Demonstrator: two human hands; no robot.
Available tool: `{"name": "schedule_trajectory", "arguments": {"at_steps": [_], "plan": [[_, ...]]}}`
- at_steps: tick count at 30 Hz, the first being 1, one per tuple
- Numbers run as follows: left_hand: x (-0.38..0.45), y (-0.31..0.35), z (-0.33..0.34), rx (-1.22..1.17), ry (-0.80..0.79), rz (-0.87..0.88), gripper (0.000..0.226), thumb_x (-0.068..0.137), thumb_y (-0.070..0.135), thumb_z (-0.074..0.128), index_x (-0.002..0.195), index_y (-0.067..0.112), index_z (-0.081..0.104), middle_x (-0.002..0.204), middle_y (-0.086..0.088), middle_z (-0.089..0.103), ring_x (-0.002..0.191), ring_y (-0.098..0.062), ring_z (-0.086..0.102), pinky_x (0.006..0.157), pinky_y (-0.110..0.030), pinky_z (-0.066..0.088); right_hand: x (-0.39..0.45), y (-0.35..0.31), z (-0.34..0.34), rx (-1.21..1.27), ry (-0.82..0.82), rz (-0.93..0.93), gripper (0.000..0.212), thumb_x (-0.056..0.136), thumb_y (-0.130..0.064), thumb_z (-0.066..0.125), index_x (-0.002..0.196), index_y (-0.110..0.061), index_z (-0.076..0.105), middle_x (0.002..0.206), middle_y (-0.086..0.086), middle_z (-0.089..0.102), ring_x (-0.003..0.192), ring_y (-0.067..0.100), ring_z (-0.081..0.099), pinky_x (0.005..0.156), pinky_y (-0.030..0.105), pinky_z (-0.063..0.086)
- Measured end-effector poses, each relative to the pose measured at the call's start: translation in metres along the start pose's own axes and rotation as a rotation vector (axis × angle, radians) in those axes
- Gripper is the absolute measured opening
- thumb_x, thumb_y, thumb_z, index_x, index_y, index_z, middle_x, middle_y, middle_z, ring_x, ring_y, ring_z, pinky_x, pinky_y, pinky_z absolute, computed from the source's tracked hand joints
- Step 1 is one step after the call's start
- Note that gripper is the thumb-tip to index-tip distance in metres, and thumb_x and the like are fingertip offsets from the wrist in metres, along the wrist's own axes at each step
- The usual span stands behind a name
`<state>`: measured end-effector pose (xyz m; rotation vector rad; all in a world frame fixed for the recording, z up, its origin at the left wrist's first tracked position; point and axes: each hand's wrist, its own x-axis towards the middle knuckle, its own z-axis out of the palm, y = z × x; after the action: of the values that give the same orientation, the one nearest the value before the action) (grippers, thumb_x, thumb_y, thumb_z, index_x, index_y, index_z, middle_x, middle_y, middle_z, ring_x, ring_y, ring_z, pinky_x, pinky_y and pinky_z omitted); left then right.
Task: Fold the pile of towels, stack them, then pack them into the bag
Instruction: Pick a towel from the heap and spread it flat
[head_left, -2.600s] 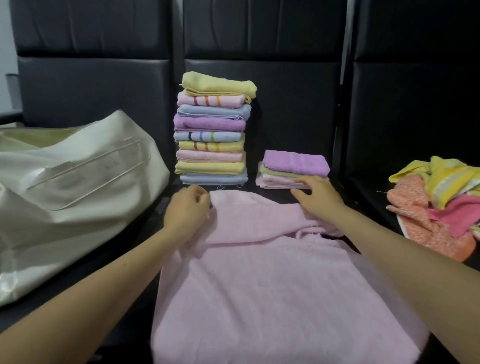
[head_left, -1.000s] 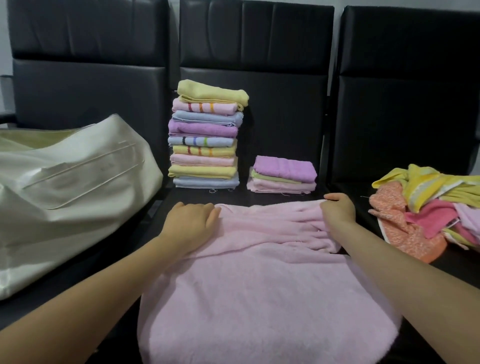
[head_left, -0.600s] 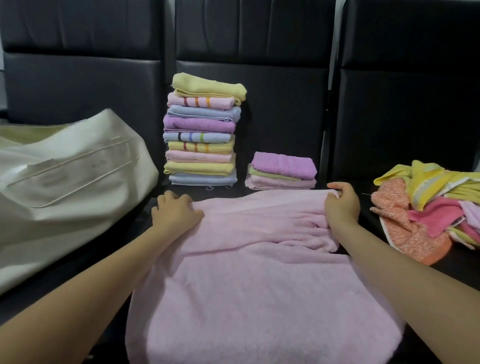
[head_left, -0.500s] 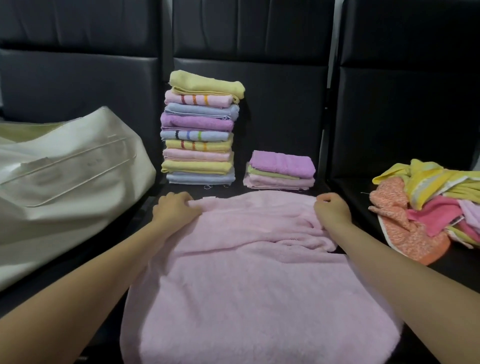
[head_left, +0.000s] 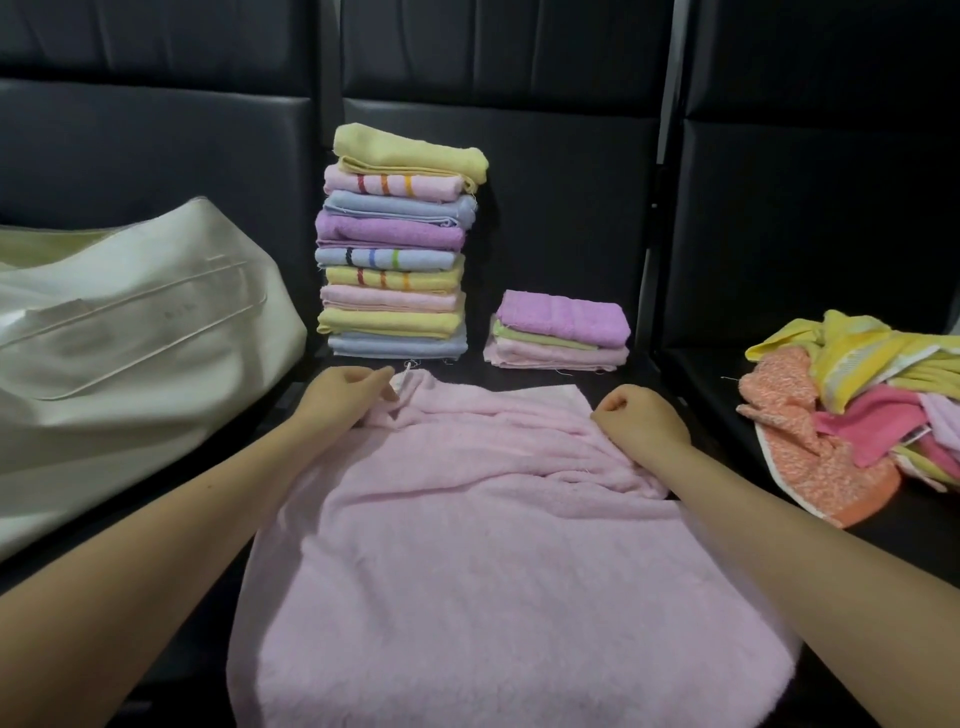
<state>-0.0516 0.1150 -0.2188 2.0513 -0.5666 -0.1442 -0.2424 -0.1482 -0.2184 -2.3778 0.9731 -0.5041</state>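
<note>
Towel (head_left: 498, 545) spread over black seats (head_left: 571, 218).

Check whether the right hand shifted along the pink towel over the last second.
Yes. The right hand moved leftward, from right of the short folded stack to roughly below its right edge, on the pink towel.
</note>
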Motion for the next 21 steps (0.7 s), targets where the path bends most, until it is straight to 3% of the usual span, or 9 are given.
{"name": "schedule_trajectory", "arguments": {"at_steps": [2,4,5,7,9,13,17,20,21], "plan": [[0.004,0.0,0.001,0.118,-0.014,0.012,0.011,0.087,0.03,0.068,0.089,0.02,0.068,0.091,0.001,0.065,0.087,-0.014,0.055,0.072,-0.025,0.041,0.002,-0.003,-0.001,0.006,-0.021,0.009,0.031,0.084,-0.031,0.062,0.062,-0.011,0.053,0.061,0.006,0.048,0.061,0.019,0.047,0.059,0.032,0.038],[0.003,-0.001,-0.001,0.272,-0.042,0.037,0.029,0.083,0.029,0.073,0.11,0.021,0.063,0.104,0.006,0.059,0.097,-0.013,0.053,0.082,-0.025,0.04,0.004,-0.009,-0.002,-0.085,-0.077,0.025,0.043,0.081,-0.041,0.065,0.055,-0.018,0.041,0.053,0.0,0.037,0.052,0.018,0.037,0.052,0.029,0.03],[0.002,-0.001,-0.004,0.289,-0.041,0.042,0.033,0.083,0.03,0.073,0.114,0.021,0.064,0.106,0.007,0.059,0.097,-0.011,0.053,0.083,-0.025,0.039,0.005,-0.012,-0.003,-0.129,-0.103,0.036,0.038,0.081,-0.042,0.065,0.057,-0.019,0.046,0.055,-0.001,0.041,0.052,0.018,0.039,0.052,0.027,0.032],[-0.001,0.002,-0.011,0.263,-0.078,0.061,0.022,0.082,0.038,0.073,0.1,0.025,0.071,0.1,0.011,0.067,0.087,-0.007,0.058,0.075,-0.022,0.041,0.01,-0.014,-0.003,-0.14,-0.138,0.047,0.028,0.082,-0.037,0.065,0.064,-0.018,0.056,0.063,0.0,0.053,0.056,0.019,0.047,0.055,0.026,0.038],[-0.002,0.002,-0.017,0.291,-0.149,0.068,0.017,0.081,0.044,0.073,0.091,0.03,0.071,0.09,0.016,0.066,0.081,-0.002,0.058,0.07,-0.02,0.04,0.014,-0.012,0.001,-0.097,-0.135,0.023,0.027,0.084,-0.033,0.063,0.063,-0.019,0.053,0.063,-0.002,0.052,0.057,0.018,0.047,0.055,0.026,0.038],[0.004,-0.009,-0.021,0.368,-0.115,0.101,0.013,0.085,0.028,0.069,0.098,0.027,0.07,0.094,0.01,0.067,0.087,-0.008,0.06,0.076,-0.024,0.045,0.02,-0.006,0.01,-0.024,-0.017,-0.036,0.014,0.092,-0.028,0.056,0.087,-0.015,0.057,0.086,0.0,0.059,0.077,0.021,0.053,0.066,0.03,0.039],[0.0,-0.013,-0.023,-0.028,-0.086,-0.017,0.01,0.087,0.025,0.069,0.095,0.023,0.075,0.09,-0.007,0.074,0.075,-0.013,0.064,0.073,-0.026,0.051,0.025,-0.002,0.015,0.043,0.132,-0.019,0.004,0.094,-0.012,0.047,0.092,-0.011,0.051,0.093,0.008,0.059,0.08,0.026,0.05,0.067,0.032,0.036],[0.003,-0.013,-0.026,-0.431,-0.048,-0.095,0.016,0.092,0.013,0.063,0.105,0.012,0.071,0.099,-0.014,0.073,0.084,-0.021,0.068,0.078,-0.031,0.056,0.026,0.001,0.018,0.068,0.156,-0.036,0.018,0.091,-0.008,0.044,0.1,-0.016,0.058,0.103,0.006,0.063,0.087,0.026,0.052,0.071,0.032,0.039],[0.004,-0.012,-0.027,-0.566,-0.033,-0.135,0.019,0.093,0.01,0.06,0.111,0.007,0.067,0.096,-0.013,0.072,0.079,-0.018,0.068,0.073,-0.028,0.057,0.025,0.0,0.018,0.06,0.135,-0.055,0.024,0.091,-0.009,0.044,0.104,-0.018,0.063,0.108,0.006,0.064,0.092,0.028,0.055,0.073,0.032,0.041]]}}
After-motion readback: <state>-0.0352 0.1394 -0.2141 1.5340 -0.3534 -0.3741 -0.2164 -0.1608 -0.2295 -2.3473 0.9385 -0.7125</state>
